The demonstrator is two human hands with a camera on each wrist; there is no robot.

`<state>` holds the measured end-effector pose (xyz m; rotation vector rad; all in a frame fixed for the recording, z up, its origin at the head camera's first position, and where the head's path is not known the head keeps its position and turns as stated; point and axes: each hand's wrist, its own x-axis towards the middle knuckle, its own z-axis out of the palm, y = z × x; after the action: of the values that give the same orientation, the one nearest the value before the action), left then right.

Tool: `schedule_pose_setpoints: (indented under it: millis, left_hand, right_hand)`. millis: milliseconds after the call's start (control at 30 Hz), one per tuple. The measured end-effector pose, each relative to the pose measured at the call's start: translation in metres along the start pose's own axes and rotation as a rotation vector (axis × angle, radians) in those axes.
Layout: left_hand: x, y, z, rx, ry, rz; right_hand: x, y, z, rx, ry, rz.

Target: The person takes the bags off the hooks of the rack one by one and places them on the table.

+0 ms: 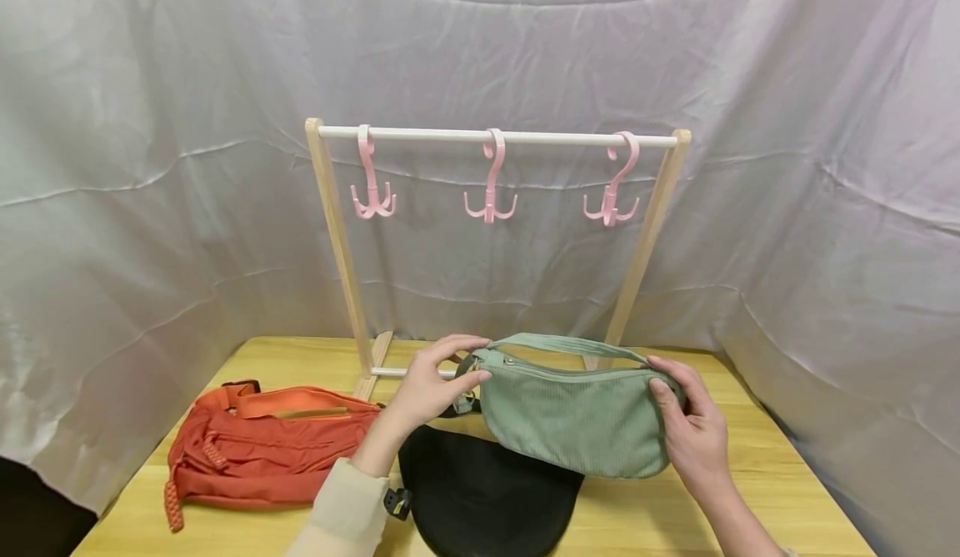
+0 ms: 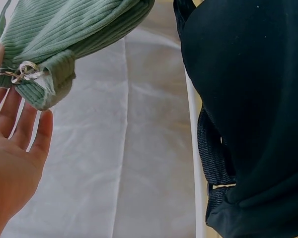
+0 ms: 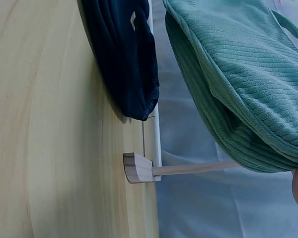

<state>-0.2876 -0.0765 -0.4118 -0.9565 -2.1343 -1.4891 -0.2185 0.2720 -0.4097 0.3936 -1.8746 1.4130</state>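
Observation:
A green corduroy shoulder bag (image 1: 573,419) hangs above the table between both hands, its strap arched over the zipped top. My left hand (image 1: 435,378) pinches its left upper corner between thumb and fingers, near a metal ring (image 2: 27,71) and a tab of the same cloth. At the other end, my right hand (image 1: 693,428) grips the right upper corner, thumb on the front. In the right wrist view the bag (image 3: 238,74) fills the upper right, and only a bit of that hand shows. Below it a black bag (image 1: 487,490) lies on the table, partly overlapped in the head view.
A red bag (image 1: 262,449) with an orange strap lies on the left of the wooden table (image 1: 780,490). Behind stands a wooden rack (image 1: 337,240) with a white bar (image 1: 427,134). Pink hooks hang from it at left (image 1: 371,182), middle (image 1: 491,182) and right (image 1: 615,186).

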Motion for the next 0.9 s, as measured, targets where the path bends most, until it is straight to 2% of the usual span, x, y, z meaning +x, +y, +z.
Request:
schedule_pose_setpoints:
  millis: [233,433,667,900]
  left_hand:
    - [-0.003,-0.001,0.003,-0.055,0.021,-0.017]
    - [-0.003,0.003,0.006,-0.107,0.029,-0.021]
    - [-0.002,0.007,0.012,-0.12,0.045,-0.003]
    - [0.002,0.015,0.019,-0.149,0.054,-0.009]
  right_hand:
    - [-0.002,0.001,0.0,-0.013,-0.01,-0.024]
    - [-0.003,0.002,0.001,0.01,0.015,0.046]
    - [-0.003,0.002,-0.004,0.067,0.043,0.126]
    - [0.002,-0.001,-0.011,-0.01,0.064,0.19]
